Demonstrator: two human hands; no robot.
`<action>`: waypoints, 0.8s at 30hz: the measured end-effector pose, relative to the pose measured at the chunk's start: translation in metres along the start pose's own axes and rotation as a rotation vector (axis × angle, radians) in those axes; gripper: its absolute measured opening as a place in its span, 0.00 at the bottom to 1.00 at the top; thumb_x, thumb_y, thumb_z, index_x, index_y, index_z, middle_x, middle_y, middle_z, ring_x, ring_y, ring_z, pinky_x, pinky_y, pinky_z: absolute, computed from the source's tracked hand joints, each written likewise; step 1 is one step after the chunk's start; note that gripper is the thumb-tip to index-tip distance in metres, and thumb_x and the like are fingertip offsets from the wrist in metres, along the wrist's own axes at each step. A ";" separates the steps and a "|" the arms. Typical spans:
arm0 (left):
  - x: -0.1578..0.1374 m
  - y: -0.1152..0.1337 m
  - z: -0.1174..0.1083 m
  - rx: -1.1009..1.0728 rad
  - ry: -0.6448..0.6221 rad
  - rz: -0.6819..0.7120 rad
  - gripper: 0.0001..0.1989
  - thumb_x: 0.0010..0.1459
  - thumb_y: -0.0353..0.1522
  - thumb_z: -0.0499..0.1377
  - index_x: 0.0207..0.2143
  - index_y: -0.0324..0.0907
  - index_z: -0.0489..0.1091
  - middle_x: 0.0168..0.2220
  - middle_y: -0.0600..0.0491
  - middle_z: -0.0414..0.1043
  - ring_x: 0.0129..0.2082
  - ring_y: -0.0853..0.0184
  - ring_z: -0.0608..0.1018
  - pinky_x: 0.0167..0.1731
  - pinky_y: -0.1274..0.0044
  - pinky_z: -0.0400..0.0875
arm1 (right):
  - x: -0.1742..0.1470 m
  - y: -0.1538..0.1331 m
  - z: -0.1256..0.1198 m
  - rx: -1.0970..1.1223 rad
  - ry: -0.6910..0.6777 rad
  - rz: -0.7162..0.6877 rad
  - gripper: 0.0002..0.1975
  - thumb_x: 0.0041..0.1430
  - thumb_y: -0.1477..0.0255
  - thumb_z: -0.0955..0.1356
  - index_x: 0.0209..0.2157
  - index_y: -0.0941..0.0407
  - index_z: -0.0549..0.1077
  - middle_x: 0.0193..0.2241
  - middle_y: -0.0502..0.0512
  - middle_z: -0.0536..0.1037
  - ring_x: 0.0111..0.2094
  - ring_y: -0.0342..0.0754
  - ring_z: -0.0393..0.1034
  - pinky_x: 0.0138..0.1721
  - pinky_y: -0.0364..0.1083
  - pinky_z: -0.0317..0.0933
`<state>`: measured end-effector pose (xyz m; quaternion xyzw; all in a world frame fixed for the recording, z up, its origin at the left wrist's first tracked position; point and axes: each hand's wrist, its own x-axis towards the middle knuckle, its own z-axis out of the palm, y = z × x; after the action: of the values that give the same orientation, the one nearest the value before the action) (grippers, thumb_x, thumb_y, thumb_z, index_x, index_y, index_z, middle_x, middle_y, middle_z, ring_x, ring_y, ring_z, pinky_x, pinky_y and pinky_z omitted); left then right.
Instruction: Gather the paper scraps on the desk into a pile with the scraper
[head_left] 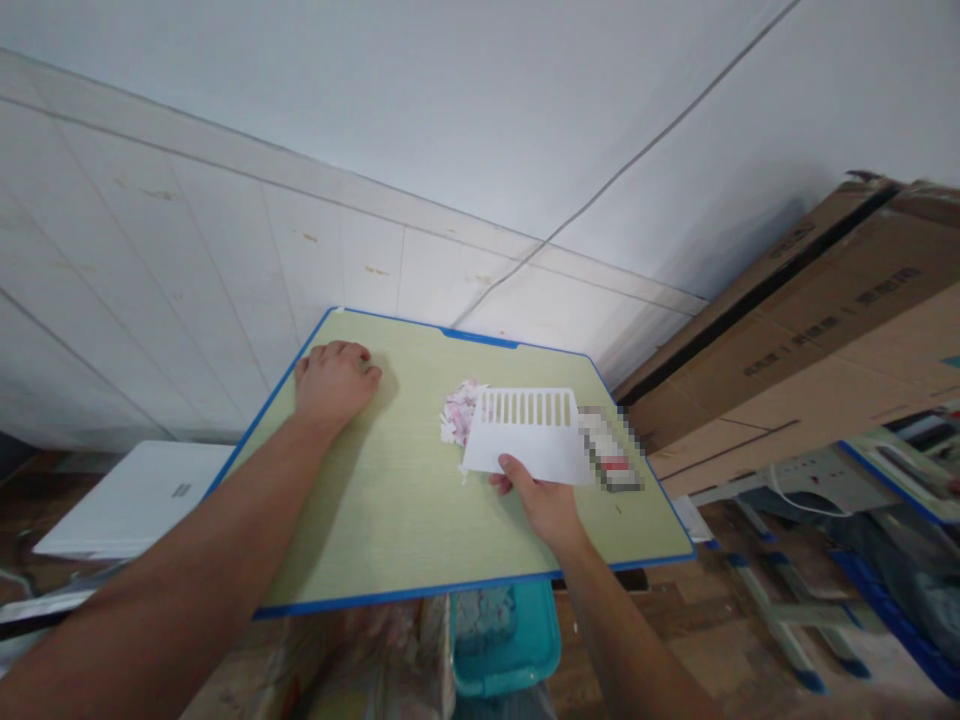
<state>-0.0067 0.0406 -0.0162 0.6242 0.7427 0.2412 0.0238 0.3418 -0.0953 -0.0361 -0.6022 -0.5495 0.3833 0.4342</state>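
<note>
My right hand (536, 500) holds a white slotted sheet (525, 445) by its near edge, thumb on top. A row of long narrow slots runs along the far side of it. Under and beside its left edge lies a pile of torn pink and white paper scraps (459, 410). My left hand (336, 380) rests at the far left of the desk (390, 500), fingers loosely bent and thumb apart from them. Nothing shows in it, though its palm is hidden. A blurred-out flat item (613, 455) lies right of the sheet.
The blue-edged desk stands against a white wall (420, 120). Large cardboard boxes (810, 340) lean along its right side. A white box (142, 500) sits low at the left. Beneath the front edge is a teal bin (540, 640) with grey contents. A cable (600, 190) runs down the wall.
</note>
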 end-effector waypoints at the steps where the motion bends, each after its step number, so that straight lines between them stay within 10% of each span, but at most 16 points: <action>1: 0.000 0.001 -0.001 0.005 0.001 0.000 0.24 0.72 0.40 0.58 0.62 0.44 0.86 0.70 0.36 0.84 0.74 0.36 0.79 0.74 0.46 0.74 | 0.000 -0.001 0.000 0.005 -0.003 -0.001 0.27 0.64 0.41 0.79 0.25 0.48 0.83 0.29 0.61 0.90 0.35 0.63 0.87 0.53 0.61 0.84; 24: 0.002 0.000 -0.005 -0.002 -0.081 0.002 0.27 0.73 0.41 0.56 0.65 0.43 0.84 0.74 0.39 0.81 0.78 0.43 0.76 0.79 0.54 0.68 | -0.022 -0.021 -0.017 -0.084 -0.225 -0.055 0.26 0.67 0.43 0.78 0.26 0.48 0.84 0.28 0.57 0.88 0.35 0.59 0.85 0.50 0.58 0.83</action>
<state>-0.0090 0.0413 -0.0114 0.6343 0.7401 0.2166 0.0542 0.3483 -0.1184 -0.0114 -0.5577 -0.6267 0.4128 0.3546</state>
